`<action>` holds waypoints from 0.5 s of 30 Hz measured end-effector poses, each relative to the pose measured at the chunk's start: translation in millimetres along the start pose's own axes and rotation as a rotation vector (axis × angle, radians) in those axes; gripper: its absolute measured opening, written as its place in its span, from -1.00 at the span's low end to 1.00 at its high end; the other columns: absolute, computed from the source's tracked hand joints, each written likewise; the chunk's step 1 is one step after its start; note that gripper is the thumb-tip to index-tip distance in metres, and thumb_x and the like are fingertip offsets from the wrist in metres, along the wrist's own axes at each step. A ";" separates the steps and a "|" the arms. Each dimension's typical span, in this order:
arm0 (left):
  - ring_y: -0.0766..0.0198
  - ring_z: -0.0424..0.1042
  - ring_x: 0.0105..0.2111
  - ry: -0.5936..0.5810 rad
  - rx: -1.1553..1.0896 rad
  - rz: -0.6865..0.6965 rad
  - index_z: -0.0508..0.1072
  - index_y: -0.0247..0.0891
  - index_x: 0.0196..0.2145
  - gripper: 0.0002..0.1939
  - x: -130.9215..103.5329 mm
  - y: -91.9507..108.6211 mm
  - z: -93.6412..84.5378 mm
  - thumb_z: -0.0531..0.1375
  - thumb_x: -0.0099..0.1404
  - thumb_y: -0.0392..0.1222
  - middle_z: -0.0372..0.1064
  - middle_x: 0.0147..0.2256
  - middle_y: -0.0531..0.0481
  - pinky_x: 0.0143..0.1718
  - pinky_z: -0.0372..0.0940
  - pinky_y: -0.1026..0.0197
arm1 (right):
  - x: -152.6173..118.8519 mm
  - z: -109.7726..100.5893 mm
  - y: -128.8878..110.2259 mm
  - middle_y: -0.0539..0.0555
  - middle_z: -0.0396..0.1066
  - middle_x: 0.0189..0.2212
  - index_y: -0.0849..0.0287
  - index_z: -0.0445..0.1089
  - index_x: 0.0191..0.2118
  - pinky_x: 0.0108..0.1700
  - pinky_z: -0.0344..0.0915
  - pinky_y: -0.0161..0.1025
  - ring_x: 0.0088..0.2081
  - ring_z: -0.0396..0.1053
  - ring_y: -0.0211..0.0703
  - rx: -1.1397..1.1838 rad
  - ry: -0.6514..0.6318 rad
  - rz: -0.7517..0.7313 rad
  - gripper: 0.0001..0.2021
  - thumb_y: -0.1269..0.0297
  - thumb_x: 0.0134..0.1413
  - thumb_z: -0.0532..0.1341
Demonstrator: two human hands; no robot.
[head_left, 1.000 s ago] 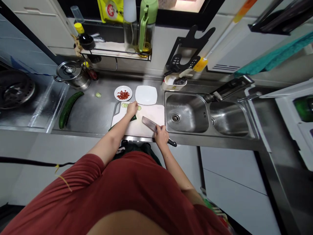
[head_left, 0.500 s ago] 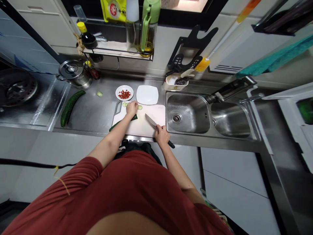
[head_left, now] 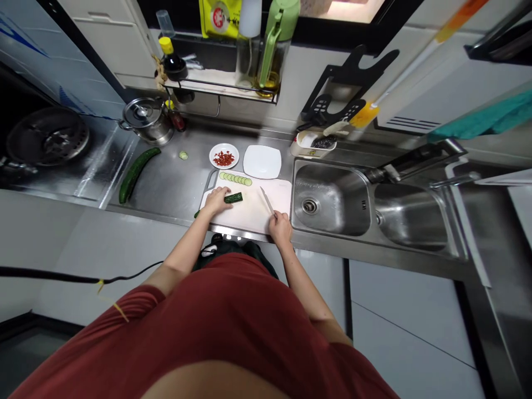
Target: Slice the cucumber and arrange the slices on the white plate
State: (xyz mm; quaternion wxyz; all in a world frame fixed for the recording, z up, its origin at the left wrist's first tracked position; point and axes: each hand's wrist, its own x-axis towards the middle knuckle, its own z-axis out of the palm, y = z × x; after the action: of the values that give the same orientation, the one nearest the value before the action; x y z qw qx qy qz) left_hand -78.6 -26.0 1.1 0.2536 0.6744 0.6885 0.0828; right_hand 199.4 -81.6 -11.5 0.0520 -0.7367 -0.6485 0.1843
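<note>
My left hand (head_left: 216, 201) lies over a cut cucumber (head_left: 234, 198) on the white cutting board (head_left: 253, 219), its fingers curved round it. The cucumber's cut end pokes out on the right and its other end shows past the hand at the left. In my right hand (head_left: 281, 228) is a kitchen knife (head_left: 267, 200), its blade over the board's right part and pointing away from me. A row of several thin cucumber slices (head_left: 235, 178) lies along the board's far edge.
Behind the board stand a plate of chopped red pieces (head_left: 224, 159) and a white square plate (head_left: 261, 162). A whole cucumber (head_left: 135, 174), a small cucumber end (head_left: 183, 155) and a steel pot (head_left: 145, 119) are at left. The sink (head_left: 328, 197) adjoins the board's right.
My left hand has moved from the slices at the far edge back toward me onto the cucumber. The slices now show as a row. The knife stays in my right hand; the view has shifted.
</note>
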 end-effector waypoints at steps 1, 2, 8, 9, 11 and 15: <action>0.03 0.34 -0.03 -0.009 0.011 0.005 0.37 -0.07 0.01 -0.40 -2.0 -2.5 0.5 0.38 -0.02 -0.07 0.36 -0.05 -0.08 -0.02 0.21 0.11 | 0.3 0.7 0.4 0.11 0.30 -0.08 0.08 0.33 0.15 -0.17 0.16 -0.30 -0.19 0.32 -0.17 0.008 0.007 -0.005 -0.62 0.24 0.32 -0.02; 0.04 0.35 -0.04 -0.015 0.017 0.012 0.38 -0.07 0.01 -0.43 -3.4 -4.5 1.4 0.36 0.00 -0.10 0.37 -0.06 -0.08 -0.03 0.22 0.11 | 0.5 1.5 1.0 0.11 0.31 -0.08 0.08 0.34 0.15 -0.17 0.15 -0.30 -0.19 0.32 -0.17 0.015 0.013 -0.009 -0.63 0.24 0.32 -0.01; 0.09 0.41 -0.12 0.003 -0.047 0.035 0.46 -0.10 -0.08 -0.58 -2.9 -10.2 5.1 0.29 0.05 -0.23 0.45 -0.15 -0.05 -0.08 0.25 0.15 | -0.4 6.4 3.4 0.11 0.32 -0.10 0.10 0.35 0.13 -0.18 0.15 -0.31 -0.18 0.31 -0.16 0.038 0.022 -0.016 -0.63 0.23 0.30 -0.01; 0.10 0.41 -0.13 0.014 -0.071 0.019 0.47 -0.10 -0.09 -0.58 -1.5 -11.2 4.3 0.30 0.04 -0.23 0.46 -0.16 -0.04 -0.09 0.26 0.16 | -0.7 7.0 3.6 0.12 0.31 -0.10 0.11 0.35 0.13 -0.18 0.15 -0.31 -0.18 0.31 -0.16 0.039 0.022 -0.015 -0.63 0.23 0.30 -0.01; 0.13 0.42 -0.16 0.046 -0.147 -0.016 0.47 -0.12 -0.09 -0.56 2.3 -14.9 0.5 0.31 0.01 -0.21 0.47 -0.17 -0.01 -0.10 0.28 0.18 | -1.3 7.8 4.1 0.13 0.31 -0.10 0.11 0.35 0.13 -0.18 0.15 -0.30 -0.18 0.30 -0.16 0.038 0.020 -0.006 -0.62 0.24 0.30 -0.01; 0.21 0.44 -0.23 0.186 -0.293 -0.134 0.44 -0.15 -0.02 -0.48 13.9 -32.2 -14.5 0.32 0.01 -0.15 0.48 -0.23 0.03 -0.16 0.29 0.23 | -2.1 8.2 6.8 0.12 0.32 -0.10 0.09 0.36 0.12 -0.18 0.14 -0.30 -0.19 0.31 -0.15 0.045 0.024 0.013 -0.63 0.25 0.29 -0.01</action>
State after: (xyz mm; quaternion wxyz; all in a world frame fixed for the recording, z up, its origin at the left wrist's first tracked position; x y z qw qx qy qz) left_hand -113.3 -11.7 -4.5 0.2892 0.5725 0.7328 0.2271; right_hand 202.7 -86.1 -20.8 0.0750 -0.7417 -0.6388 0.1903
